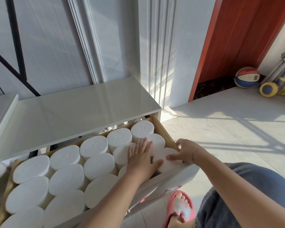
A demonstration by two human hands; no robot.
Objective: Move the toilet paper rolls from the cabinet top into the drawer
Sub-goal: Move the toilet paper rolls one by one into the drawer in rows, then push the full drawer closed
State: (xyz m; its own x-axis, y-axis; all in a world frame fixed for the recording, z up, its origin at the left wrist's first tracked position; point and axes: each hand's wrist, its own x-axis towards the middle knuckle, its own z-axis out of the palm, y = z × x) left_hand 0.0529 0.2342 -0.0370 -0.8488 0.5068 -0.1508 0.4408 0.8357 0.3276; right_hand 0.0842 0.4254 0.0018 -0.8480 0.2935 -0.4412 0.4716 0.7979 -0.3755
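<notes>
Hands: left [141, 160] flat, right [186, 150] gripping roll [171, 154] (drawer [164, 131] packed).

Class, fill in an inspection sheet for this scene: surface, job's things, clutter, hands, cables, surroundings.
Surface: glossy white cabinet top, above the open drawer.
Job's things: toilet paper rolls stand on end, packed in rows in the drawer.
Clutter: nothing seen.
Hands: left hand lies flat on the rolls; right hand grips the corner roll at the drawer's front right.
Cables: nothing seen.
Surroundings: tiled floor, red door frame, basketball, pink slipper.
</notes>
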